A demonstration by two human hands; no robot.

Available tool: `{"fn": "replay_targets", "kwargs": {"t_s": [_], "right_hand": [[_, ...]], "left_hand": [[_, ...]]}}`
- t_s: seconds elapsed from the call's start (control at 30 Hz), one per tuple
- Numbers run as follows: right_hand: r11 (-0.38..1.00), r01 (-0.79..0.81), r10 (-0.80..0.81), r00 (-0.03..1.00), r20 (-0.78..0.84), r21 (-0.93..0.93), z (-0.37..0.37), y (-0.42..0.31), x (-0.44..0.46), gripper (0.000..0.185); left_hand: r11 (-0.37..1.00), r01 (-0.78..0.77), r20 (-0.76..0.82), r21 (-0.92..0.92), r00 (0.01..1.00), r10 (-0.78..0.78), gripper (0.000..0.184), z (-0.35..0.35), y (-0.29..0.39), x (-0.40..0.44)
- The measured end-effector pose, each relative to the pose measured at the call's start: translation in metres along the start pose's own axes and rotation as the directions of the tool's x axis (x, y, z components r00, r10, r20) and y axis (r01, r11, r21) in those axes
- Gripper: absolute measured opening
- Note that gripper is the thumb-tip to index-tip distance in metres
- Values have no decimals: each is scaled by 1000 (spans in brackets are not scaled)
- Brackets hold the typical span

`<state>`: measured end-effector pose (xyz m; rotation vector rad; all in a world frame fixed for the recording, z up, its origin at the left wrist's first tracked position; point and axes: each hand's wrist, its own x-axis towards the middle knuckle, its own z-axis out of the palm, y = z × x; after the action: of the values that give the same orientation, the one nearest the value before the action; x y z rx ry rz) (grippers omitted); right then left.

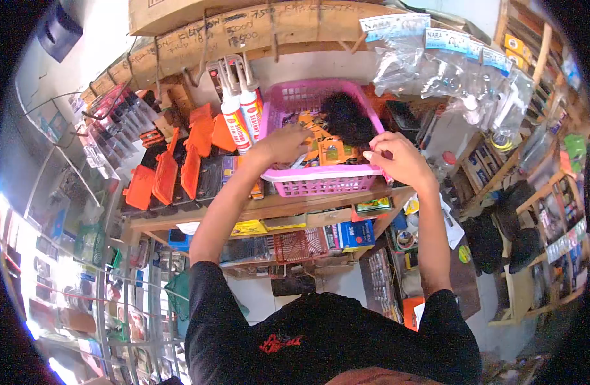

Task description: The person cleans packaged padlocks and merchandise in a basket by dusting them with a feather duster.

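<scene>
A pink plastic basket (pixel 325 172) stands on the wooden shelf, holding orange-and-black packets (pixel 332 151) and a fluffy black item (pixel 345 119). My left hand (pixel 287 145) reaches over the basket's near left side onto its contents; its fingertips are hidden, so I cannot tell whether they grip anything. At the near right corner, my right hand (pixel 401 160) is closed on the basket's rim, fingers over the top edge. Two white-and-red silicone sealant tubes (pixel 241 119) stand upright just left of the basket.
Black boxes with raised orange lids (pixel 165 178) line the shelf at left. Clear packets with blue headers (pixel 397 61) hang at upper right. A wooden beam (pixel 269 29) with hooks runs above. Below are a blue 3M box (pixel 357 234) and a red grid tray (pixel 300 246).
</scene>
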<state>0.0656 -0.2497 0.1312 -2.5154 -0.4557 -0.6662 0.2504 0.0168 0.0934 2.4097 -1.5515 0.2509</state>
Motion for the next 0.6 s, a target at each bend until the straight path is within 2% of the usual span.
{"fn": "replay_targets", "kwargs": {"t_s": [0.03,0.07,0.13,0.17,0.2,0.27,0.3,0.4,0.43,0.5,0.57,0.6], "right_hand": [[996,-54,52,998,20,72,-4,5,-3,27],[984,-107,102,994,44,143,-6,11,-6,26],[975,-62,65,998,-7,212,-4,26,-11,16],[966,-41,46,999,-13,257,-1,33,-12,14],[953,-15,22,1000,-20,303,2,40,-12,13],[931,-52,81,995,-66,362,12,39,-13,16],[927,-61,103,990,-94,371,16,39,-14,17],[911,-53,126,980,-153,410,23,39,-15,23],[906,-56,132,979,-156,419,26,42,-16,23],[900,-57,145,974,-174,433,26,39,-18,22],[902,-59,149,972,-180,427,26,39,-18,22],[903,-62,151,972,-179,425,27,40,-18,22]], "left_hand": [[1000,-23,19,5,1000,23,34,2,-5,5],[997,32,22,67,999,-34,35,1,-11,11],[970,147,16,192,988,-152,36,-7,-27,30],[969,143,4,203,989,-147,34,-10,-40,43],[992,98,-33,81,995,-95,34,-9,-48,55],[990,9,-129,-144,991,-28,34,-12,-66,64],[984,173,13,-50,985,-172,37,-23,-56,69],[922,241,247,303,915,-321,39,10,-92,102],[953,174,193,247,955,-224,40,32,-115,110],[905,368,376,214,824,-424,41,15,-87,109],[872,412,330,264,811,-483,40,27,-96,110],[873,369,196,320,875,-442,39,67,-133,111]]}}
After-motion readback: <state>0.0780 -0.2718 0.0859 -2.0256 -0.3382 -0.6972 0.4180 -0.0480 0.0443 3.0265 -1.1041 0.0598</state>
